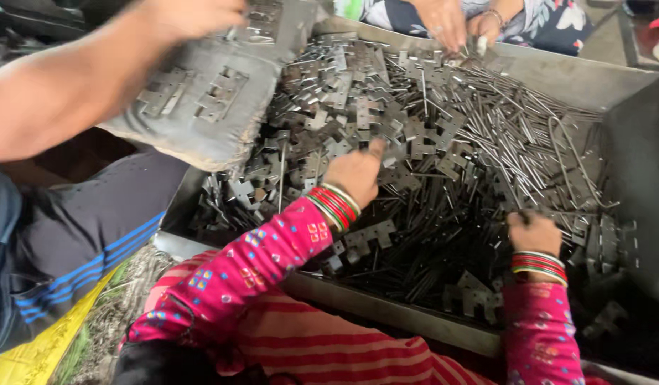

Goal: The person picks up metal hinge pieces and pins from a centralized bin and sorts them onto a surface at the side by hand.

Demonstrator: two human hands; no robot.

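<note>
My left hand (356,173) pinches a flat hinge plate (386,151) from the heap; my right hand (533,232) is curled on thin pins (515,178). I'd lift singly, avoiding tangles.

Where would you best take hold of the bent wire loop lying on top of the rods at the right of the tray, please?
Probably at the curved top of the bent wire loop, coming from above. Its arch seems to lie over the straight rods, while its long legs run down among them toward the right hand, so the legs look harder to pinch.
</note>
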